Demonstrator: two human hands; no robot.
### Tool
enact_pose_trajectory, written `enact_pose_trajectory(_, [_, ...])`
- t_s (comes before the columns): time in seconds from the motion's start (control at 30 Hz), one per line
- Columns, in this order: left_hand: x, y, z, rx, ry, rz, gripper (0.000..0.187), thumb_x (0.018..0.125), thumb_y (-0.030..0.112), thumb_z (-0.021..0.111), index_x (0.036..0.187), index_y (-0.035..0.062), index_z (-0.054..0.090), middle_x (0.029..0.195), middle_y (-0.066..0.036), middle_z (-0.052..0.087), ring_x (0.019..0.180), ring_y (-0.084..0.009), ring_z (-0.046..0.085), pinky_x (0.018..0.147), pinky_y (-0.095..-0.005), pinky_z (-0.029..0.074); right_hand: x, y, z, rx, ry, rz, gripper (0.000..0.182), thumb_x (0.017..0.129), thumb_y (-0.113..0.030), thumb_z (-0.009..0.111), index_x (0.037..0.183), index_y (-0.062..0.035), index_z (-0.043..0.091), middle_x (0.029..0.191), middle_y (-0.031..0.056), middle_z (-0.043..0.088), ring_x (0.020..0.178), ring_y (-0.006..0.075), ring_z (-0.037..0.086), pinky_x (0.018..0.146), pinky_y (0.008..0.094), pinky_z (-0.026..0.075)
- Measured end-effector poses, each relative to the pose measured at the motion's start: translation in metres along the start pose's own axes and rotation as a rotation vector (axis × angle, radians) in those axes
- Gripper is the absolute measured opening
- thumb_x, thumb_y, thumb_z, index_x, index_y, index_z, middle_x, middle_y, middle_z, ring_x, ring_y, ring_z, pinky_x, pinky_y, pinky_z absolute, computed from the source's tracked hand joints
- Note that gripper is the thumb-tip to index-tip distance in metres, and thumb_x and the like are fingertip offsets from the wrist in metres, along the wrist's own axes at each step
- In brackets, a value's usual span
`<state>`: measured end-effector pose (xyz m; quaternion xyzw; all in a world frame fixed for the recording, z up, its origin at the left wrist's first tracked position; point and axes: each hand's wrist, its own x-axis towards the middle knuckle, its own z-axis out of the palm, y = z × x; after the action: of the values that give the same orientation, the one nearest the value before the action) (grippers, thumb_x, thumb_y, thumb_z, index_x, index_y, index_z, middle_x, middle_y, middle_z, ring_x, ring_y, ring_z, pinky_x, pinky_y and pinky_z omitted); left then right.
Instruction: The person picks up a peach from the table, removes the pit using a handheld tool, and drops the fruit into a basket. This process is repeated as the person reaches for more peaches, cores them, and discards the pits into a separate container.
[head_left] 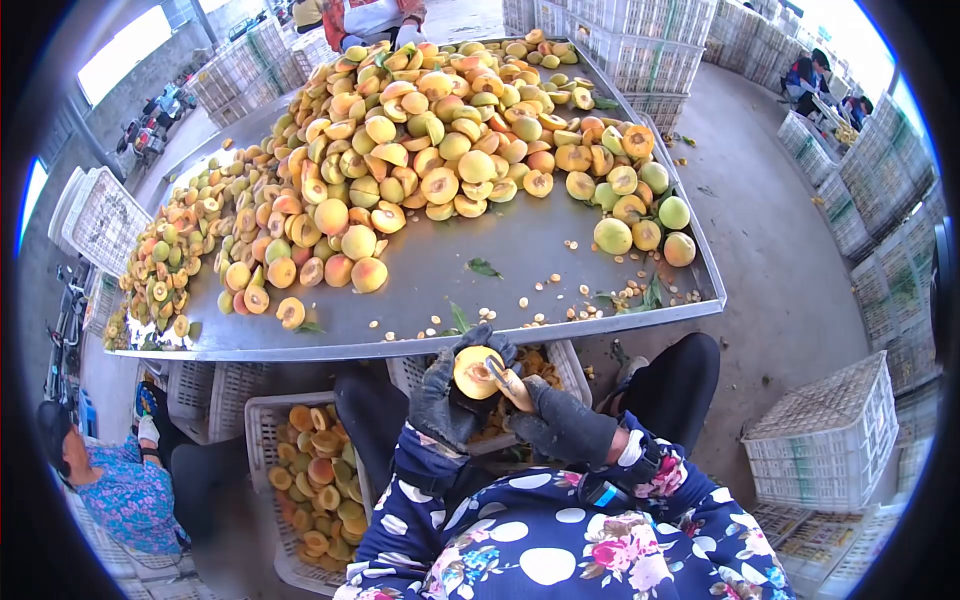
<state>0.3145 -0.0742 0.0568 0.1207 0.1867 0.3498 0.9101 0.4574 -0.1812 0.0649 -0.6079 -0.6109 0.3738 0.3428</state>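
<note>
My left hand [440, 398], in a dark glove, is closed round a halved yellow peach [474, 372], its cut face turned up. In my right hand [566, 426], also gloved, is a pitting tool with a wooden handle [514, 388]. Its metal end touches the middle of the cut face, at the stone hollow; the exact tip is hard to make out. Both hands are over my lap, just in front of the metal table [420, 290]. Below them, partly hidden, a white crate [575, 375] holds cut fruit pieces.
A large heap of peaches [400, 150], whole and halved, covers much of the table. Loose stones [525, 303] and leaves [484, 268] lie near its front edge. A crate of peach halves [262, 440] stands at my left. Co-workers sit left [125, 490] and opposite. Crates [825, 430] are stacked right.
</note>
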Motion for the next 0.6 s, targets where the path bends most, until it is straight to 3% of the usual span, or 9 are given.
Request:
enact_pose_trajectory(0.1, [0.010, 0.000, -0.029, -0.047, -0.059, -0.041, 0.055, 0.088, 0.040, 0.037, 0.123, -0.0026, 0.040, 0.115, -0.019, 0.048, 0.103, -0.0346, 0.049, 0.092, -0.0487, 0.038, -0.001, -0.020, -0.004, 0.581, -0.246, 0.316, 0.033, 0.081, -0.015, 0.057, 0.106, 0.0011, 0.044, 0.067, 0.0104, 0.054, 0.048, 0.0171, 0.053, 0.043, 0.0294, 0.042])
enact_pose_trajectory(0.17, [0.011, 0.007, -0.034, -0.374, -0.188, -0.214, 0.064, 0.085, 0.050, 0.038, 0.120, -0.0031, 0.042, 0.111, -0.020, 0.051, 0.099, -0.0353, 0.051, 0.091, -0.0504, 0.037, -0.002, -0.021, -0.004, 0.606, -0.313, 0.306, 0.034, 0.083, -0.014, 0.056, 0.110, 0.0002, 0.041, 0.067, 0.0075, 0.052, 0.047, 0.0114, 0.051, 0.041, 0.0257, 0.042])
enact_pose_trajectory(0.2, [0.007, 0.007, -0.034, -0.299, -0.108, -0.159, 0.059, 0.086, 0.047, 0.036, 0.117, -0.0031, 0.044, 0.111, -0.020, 0.051, 0.098, -0.0355, 0.051, 0.090, -0.0505, 0.038, -0.002, -0.020, -0.005, 0.618, -0.346, 0.301, 0.035, 0.083, -0.014, 0.055, 0.112, -0.0002, 0.040, 0.067, 0.0061, 0.051, 0.047, 0.0086, 0.049, 0.040, 0.0239, 0.041])
enact_pose_trajectory(0.3, [-0.012, 0.014, 0.009, -0.078, 0.071, -0.063, 0.050, 0.088, 0.037, 0.034, 0.114, -0.0042, 0.046, 0.112, -0.022, 0.051, 0.098, -0.0373, 0.051, 0.092, -0.0511, 0.038, 0.000, -0.026, -0.016, 0.437, -0.309, 0.242, 0.035, 0.082, -0.015, 0.056, 0.110, 0.0010, 0.042, 0.069, 0.0110, 0.055, 0.051, 0.0165, 0.055, 0.045, 0.0297, 0.044])
enact_pose_trajectory(0.4, [-0.009, 0.010, -0.002, -0.133, 0.063, 0.017, 0.053, 0.089, 0.038, 0.034, 0.120, -0.0055, 0.040, 0.117, -0.021, 0.048, 0.107, -0.0356, 0.046, 0.099, -0.0490, 0.030, 0.006, -0.018, -0.016, 0.086, -0.187, -0.039, 0.031, 0.081, -0.017, 0.057, 0.103, 0.0022, 0.046, 0.073, 0.0172, 0.057, 0.059, 0.0280, 0.058, 0.052, 0.0358, 0.045])
enact_pose_trajectory(0.5, [-0.005, 0.003, -0.029, -0.022, -0.046, 0.127, 0.047, 0.090, 0.035, 0.034, 0.118, -0.0019, 0.041, 0.114, -0.020, 0.049, 0.105, -0.0332, 0.049, 0.094, -0.0469, 0.037, 0.014, -0.032, -0.020, -0.077, -0.201, 0.020, 0.028, 0.080, -0.018, 0.058, 0.096, 0.0025, 0.048, 0.077, 0.0222, 0.058, 0.069, 0.0366, 0.058, 0.058, 0.0396, 0.045])
enact_pose_trajectory(0.53, [-0.004, 0.002, -0.025, 0.048, -0.062, 0.190, 0.046, 0.089, 0.036, 0.036, 0.117, -0.0003, 0.043, 0.112, -0.019, 0.051, 0.103, -0.0318, 0.051, 0.091, -0.0454, 0.041, 0.015, -0.027, -0.016, -0.101, -0.172, -0.053, 0.028, 0.080, -0.018, 0.058, 0.097, 0.0014, 0.048, 0.076, 0.0209, 0.058, 0.066, 0.0345, 0.058, 0.056, 0.0385, 0.045])
enact_pose_trajectory(0.57, [-0.008, 0.002, -0.017, -0.208, -0.034, 0.107, 0.043, 0.091, 0.034, 0.034, 0.116, 0.0005, 0.043, 0.109, -0.019, 0.052, 0.102, -0.0293, 0.052, 0.089, -0.0396, 0.045, 0.016, -0.017, -0.010, -0.123, -0.142, -0.126, 0.028, 0.080, -0.018, 0.058, 0.099, 0.0003, 0.048, 0.075, 0.0197, 0.058, 0.064, 0.0325, 0.059, 0.055, 0.0374, 0.045])
enact_pose_trajectory(0.6, [-0.009, 0.001, -0.013, -0.113, -0.004, 0.137, 0.047, 0.090, 0.037, 0.033, 0.116, -0.0015, 0.043, 0.109, -0.019, 0.052, 0.101, -0.0308, 0.052, 0.089, -0.0418, 0.044, 0.017, -0.012, -0.006, -0.145, -0.112, -0.199, 0.028, 0.080, -0.018, 0.059, 0.100, -0.0007, 0.048, 0.074, 0.0184, 0.057, 0.062, 0.0305, 0.059, 0.053, 0.0363, 0.045])
